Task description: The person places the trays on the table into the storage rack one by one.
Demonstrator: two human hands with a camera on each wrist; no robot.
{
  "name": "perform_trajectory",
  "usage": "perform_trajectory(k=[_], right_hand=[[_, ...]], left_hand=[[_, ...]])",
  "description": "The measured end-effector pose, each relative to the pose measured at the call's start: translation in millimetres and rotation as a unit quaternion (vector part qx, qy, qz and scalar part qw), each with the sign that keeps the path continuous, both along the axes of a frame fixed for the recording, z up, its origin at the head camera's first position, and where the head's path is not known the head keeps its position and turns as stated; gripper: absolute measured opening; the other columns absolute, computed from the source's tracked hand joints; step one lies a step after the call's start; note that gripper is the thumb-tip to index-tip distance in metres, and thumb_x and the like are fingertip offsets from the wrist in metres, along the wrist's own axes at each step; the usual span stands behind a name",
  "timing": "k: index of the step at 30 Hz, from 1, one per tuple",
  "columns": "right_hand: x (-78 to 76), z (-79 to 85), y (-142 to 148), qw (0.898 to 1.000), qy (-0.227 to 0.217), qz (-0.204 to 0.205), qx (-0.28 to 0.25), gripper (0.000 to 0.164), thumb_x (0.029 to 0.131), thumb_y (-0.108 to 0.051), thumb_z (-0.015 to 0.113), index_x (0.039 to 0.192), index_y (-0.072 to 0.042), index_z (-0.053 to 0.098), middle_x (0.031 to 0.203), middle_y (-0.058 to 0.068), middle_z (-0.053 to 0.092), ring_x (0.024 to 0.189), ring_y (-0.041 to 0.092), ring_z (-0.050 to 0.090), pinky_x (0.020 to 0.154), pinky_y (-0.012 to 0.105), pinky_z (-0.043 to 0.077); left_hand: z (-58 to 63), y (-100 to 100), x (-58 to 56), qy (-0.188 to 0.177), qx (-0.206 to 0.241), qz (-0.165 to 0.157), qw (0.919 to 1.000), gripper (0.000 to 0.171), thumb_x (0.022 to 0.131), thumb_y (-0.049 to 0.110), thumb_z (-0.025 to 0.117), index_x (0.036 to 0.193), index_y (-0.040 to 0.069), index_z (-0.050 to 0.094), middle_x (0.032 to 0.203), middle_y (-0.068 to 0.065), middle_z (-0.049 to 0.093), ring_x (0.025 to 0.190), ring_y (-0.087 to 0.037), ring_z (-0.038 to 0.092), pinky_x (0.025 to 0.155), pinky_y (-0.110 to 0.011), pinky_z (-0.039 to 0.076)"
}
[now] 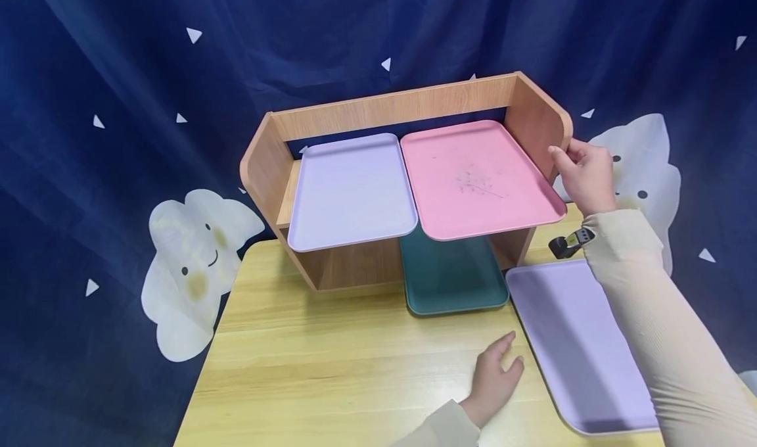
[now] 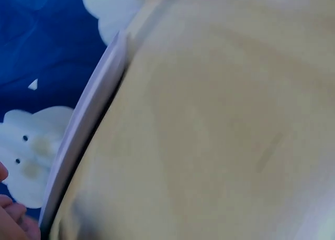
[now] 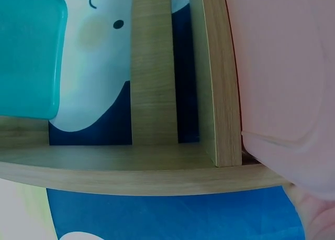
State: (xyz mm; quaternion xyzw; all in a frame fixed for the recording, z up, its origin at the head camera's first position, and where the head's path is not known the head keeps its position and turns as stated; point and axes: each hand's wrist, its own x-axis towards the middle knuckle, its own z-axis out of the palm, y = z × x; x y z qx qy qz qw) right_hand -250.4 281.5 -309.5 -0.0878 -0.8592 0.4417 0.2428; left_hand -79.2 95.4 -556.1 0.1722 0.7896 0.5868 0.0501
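Note:
A small wooden shelf (image 1: pixel 396 108) stands on the table. My right hand (image 1: pixel 588 177) pinches the front edge of its right side panel (image 1: pixel 541 121), thumb on the inner side. In the right wrist view, part of that hand (image 3: pixel 314 214) shows beside the pink tray. On the shelf's top level lie a lavender tray (image 1: pixel 355 190) and a pink tray (image 1: pixel 473 177) with dark marks, both jutting out in front. Over the table, my left hand (image 1: pixel 493 381) has its fingers loosely extended and holds nothing. It is nearest to a second lavender tray (image 1: pixel 579 342), apart from it.
A teal tray (image 1: pixel 455 282) sits in the shelf's lower level, its front sticking out onto the light wooden table (image 1: pixel 331 355). The second lavender tray lies at the table's right side. A dark blue curtain (image 1: pixel 148 72) with white clouds hangs behind.

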Motion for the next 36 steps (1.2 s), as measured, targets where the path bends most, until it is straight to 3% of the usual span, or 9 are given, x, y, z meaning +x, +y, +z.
perform_trajectory(k=[2, 8, 11, 15, 20, 24, 28, 33, 36], right_hand=[[-0.6, -0.9, 0.0, 1.000, 0.004, 0.001, 0.004, 0.041, 0.094, -0.035, 0.054, 0.118, -0.003, 0.066, 0.100, 0.011, 0.071, 0.072, -0.006, 0.055, 0.061, 0.009, 0.041], [-1.4, -1.2, 1.6, 1.000, 0.006, 0.002, -0.008, 0.042, 0.094, -0.035, 0.055, 0.117, -0.002, 0.066, 0.077, -0.015, 0.068, 0.069, -0.008, 0.054, 0.059, 0.009, 0.040], [-0.4, -1.0, 1.1, 1.000, 0.004, 0.000, -0.003, 0.043, 0.094, -0.036, 0.054, 0.117, -0.002, 0.066, 0.082, -0.008, 0.071, 0.071, -0.008, 0.054, 0.061, 0.009, 0.041], [0.1, -1.2, 0.7, 1.000, 0.001, 0.000, 0.000, 0.043, 0.094, -0.036, 0.054, 0.116, -0.001, 0.066, 0.089, 0.000, 0.073, 0.071, -0.007, 0.054, 0.058, 0.009, 0.041], [0.0, -0.1, 0.6, 1.000, -0.001, 0.003, -0.009, 0.042, 0.094, -0.035, 0.054, 0.116, 0.000, 0.065, 0.080, -0.012, 0.069, 0.070, -0.001, 0.054, 0.050, 0.012, 0.037], [-0.5, 0.8, 0.1, 1.000, -0.005, 0.003, -0.006, 0.043, 0.094, -0.036, 0.054, 0.118, -0.002, 0.065, 0.094, 0.003, 0.073, 0.070, -0.002, 0.054, 0.050, 0.010, 0.038], [-1.2, 0.5, -0.1, 1.000, -0.009, 0.004, -0.012, 0.043, 0.094, -0.036, 0.054, 0.120, -0.003, 0.064, 0.101, 0.007, 0.072, 0.070, -0.005, 0.053, 0.052, 0.009, 0.038], [-1.7, -1.1, 0.4, 1.000, -0.003, 0.008, -0.021, 0.042, 0.094, -0.034, 0.055, 0.120, -0.002, 0.064, 0.091, -0.006, 0.072, 0.074, -0.006, 0.056, 0.060, 0.008, 0.042], [-1.9, -1.7, 1.0, 1.000, 0.004, 0.006, -0.024, 0.041, 0.093, -0.034, 0.056, 0.118, -0.002, 0.065, 0.081, -0.015, 0.068, 0.071, -0.003, 0.055, 0.055, 0.009, 0.039]], left_hand=[[-1.1, 4.2, 6.6, 0.016, -0.034, -0.004, 0.9993, 0.045, 0.090, 0.017, 0.059, 0.131, 0.000, 0.052, 0.135, -0.012, 0.053, 0.125, -0.025, 0.050, 0.104, -0.033, 0.041], [-5.3, 15.2, 19.5, 0.088, -0.144, -0.013, 0.9855, 0.049, 0.090, 0.028, 0.059, 0.129, 0.000, 0.054, 0.137, -0.013, 0.051, 0.130, -0.029, 0.044, 0.105, -0.036, 0.040], [-9.3, 19.5, 22.9, 0.112, -0.196, -0.008, 0.9742, 0.051, 0.089, 0.034, 0.060, 0.127, 0.000, 0.056, 0.137, -0.013, 0.051, 0.130, -0.029, 0.043, 0.106, -0.035, 0.039], [-13.6, 22.9, 27.4, 0.146, -0.281, -0.019, 0.9482, 0.055, 0.090, 0.042, 0.057, 0.127, 0.001, 0.056, 0.140, -0.013, 0.047, 0.133, -0.029, 0.038, 0.108, -0.033, 0.036], [-13.1, 31.2, 34.2, 0.158, -0.381, -0.034, 0.9104, 0.068, 0.090, 0.058, 0.045, 0.134, 0.007, 0.051, 0.146, -0.010, 0.039, 0.138, -0.025, 0.030, 0.109, -0.033, 0.034], [-12.3, 39.4, 38.6, 0.149, -0.427, -0.022, 0.8917, 0.077, 0.086, 0.068, 0.042, 0.138, 0.011, 0.046, 0.150, -0.007, 0.034, 0.140, -0.022, 0.027, 0.110, -0.033, 0.032], [-13.3, 42.1, 39.5, 0.143, -0.420, -0.009, 0.8963, 0.076, 0.084, 0.062, 0.051, 0.139, 0.009, 0.045, 0.150, -0.008, 0.034, 0.140, -0.022, 0.027, 0.110, -0.034, 0.033], [-15.7, 40.0, 37.9, 0.144, -0.348, 0.011, 0.9261, 0.068, 0.078, 0.037, 0.061, 0.134, 0.001, 0.048, 0.146, -0.011, 0.040, 0.136, -0.025, 0.034, 0.108, -0.036, 0.035], [-15.5, 38.3, 35.5, 0.133, -0.292, 0.018, 0.9469, 0.063, 0.075, 0.026, 0.060, 0.131, -0.002, 0.051, 0.143, -0.012, 0.043, 0.133, -0.027, 0.039, 0.108, -0.037, 0.036]])
